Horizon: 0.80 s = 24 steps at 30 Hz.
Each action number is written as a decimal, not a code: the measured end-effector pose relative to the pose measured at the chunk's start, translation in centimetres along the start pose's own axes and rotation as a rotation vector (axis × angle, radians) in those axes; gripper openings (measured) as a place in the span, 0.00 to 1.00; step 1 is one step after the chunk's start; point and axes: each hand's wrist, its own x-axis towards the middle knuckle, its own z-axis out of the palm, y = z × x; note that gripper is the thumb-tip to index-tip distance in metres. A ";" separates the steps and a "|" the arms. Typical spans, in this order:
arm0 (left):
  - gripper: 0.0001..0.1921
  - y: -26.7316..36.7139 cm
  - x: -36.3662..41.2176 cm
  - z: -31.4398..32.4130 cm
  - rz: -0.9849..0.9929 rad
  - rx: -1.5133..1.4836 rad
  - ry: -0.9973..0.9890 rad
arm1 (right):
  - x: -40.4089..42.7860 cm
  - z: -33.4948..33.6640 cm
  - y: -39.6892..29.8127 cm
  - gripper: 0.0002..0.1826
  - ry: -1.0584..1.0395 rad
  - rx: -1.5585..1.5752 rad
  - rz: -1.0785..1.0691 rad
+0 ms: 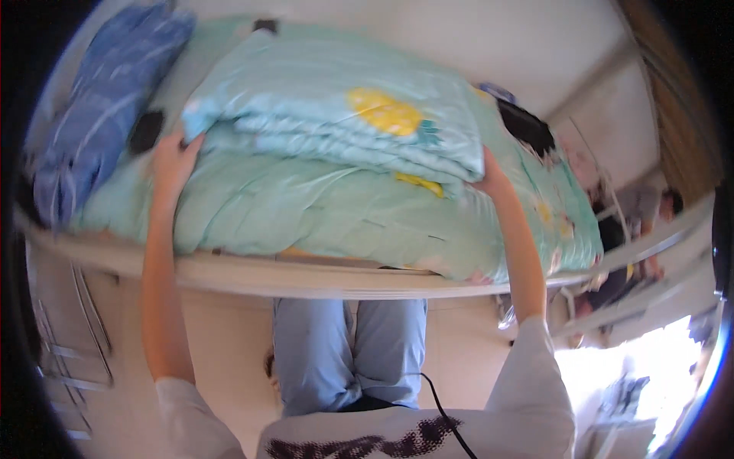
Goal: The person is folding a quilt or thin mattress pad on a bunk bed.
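A folded light-green quilt point(298, 80) with a yellow pineapple print lies across the bed in front of me. Its layered edge faces my body. My left hand point(174, 160) grips the quilt's near left corner between thumb and fingers. At the opposite end, my right hand point(488, 175) holds the near right corner, some of its fingers hidden behind the fabric. Beneath the quilt spreads rumpled green bedding point(321, 212) with dark and yellow patches. Both arms reach over the pale bed rail point(344, 284).
A blue patterned bundle of fabric point(114, 97) rests at the bed's left end. Toward the right end lies a black item point(524, 126). Metal bars point(86, 321) stand below left. A person point(636, 224) is beyond the bed's right end. A black cable point(438, 396) hangs over my shirt.
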 end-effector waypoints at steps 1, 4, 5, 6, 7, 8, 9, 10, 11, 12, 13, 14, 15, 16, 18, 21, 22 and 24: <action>0.24 -1.8 0.2 -0.2 0.013 -0.024 -0.023 | 2.3 -0.1 0.3 0.26 0.240 0.564 0.497; 0.23 -3.0 0.3 0.8 -0.010 0.047 -0.063 | 4.1 -1.1 1.1 0.30 0.157 0.718 0.446; 0.21 -2.4 0.1 0.8 -0.028 0.062 -0.088 | 4.2 -1.0 0.8 0.32 0.113 0.737 0.400; 0.20 -1.8 0.2 0.9 -0.023 -0.004 -0.090 | 4.1 -1.3 0.6 0.36 0.066 0.747 0.386; 0.21 -1.3 0.3 1.3 -0.023 -0.070 -0.092 | 4.0 -1.9 0.5 0.41 0.013 0.753 0.371; 0.22 -2.6 0.6 1.0 0.020 -0.078 -0.072 | 4.1 -1.7 0.0 0.41 0.035 0.774 0.342; 0.24 -3.9 1.0 0.3 0.057 -0.078 -0.050 | 4.3 -0.8 -0.6 0.44 -0.022 0.802 0.392; 0.24 -2.4 1.2 0.6 0.083 -0.086 -0.061 | 3.7 -0.8 -0.8 0.48 -0.065 0.813 0.458; 0.26 -1.2 1.1 0.9 -0.035 -0.051 -0.114 | 3.0 -0.7 -0.9 0.48 -0.041 0.823 0.452; 0.27 -0.1 1.3 0.6 -0.154 -0.008 -0.159 | 2.6 -0.5 -1.0 0.51 -0.063 0.826 0.444; 0.27 0.1 1.4 0.7 -0.138 -0.004 -0.164 | 2.4 -0.5 -0.8 0.53 -0.086 0.829 0.439; 0.27 0.1 1.5 0.9 -0.180 0.027 -0.180 | 2.5 -0.8 0.5 0.44 -0.044 1.031 0.578; 0.27 0.6 1.5 1.3 -0.218 0.048 -0.200 | 2.0 -1.7 2.2 0.44 -0.023 1.037 0.574; 0.24 -0.4 1.7 1.5 -0.174 0.036 -0.203 | 1.9 -1.7 3.7 0.41 -0.037 1.124 0.554; 0.23 -2.7 1.7 1.6 -0.132 0.013 -0.199 | 1.7 -1.1 5.6 0.38 -0.055 1.235 0.542; 0.21 -5.4 1.9 0.4 -0.108 -0.011 -0.191 | 1.6 -0.6 4.3 0.31 -0.074 1.113 0.456; 0.20 -5.5 1.7 0.3 -0.124 -0.010 -0.197 | 1.6 -0.1 4.4 0.30 -0.081 1.013 0.401; 0.19 -4.7 -0.2 -0.3 -0.127 -0.014 -0.136 | 1.3 0.9 4.1 0.27 -0.013 0.892 0.311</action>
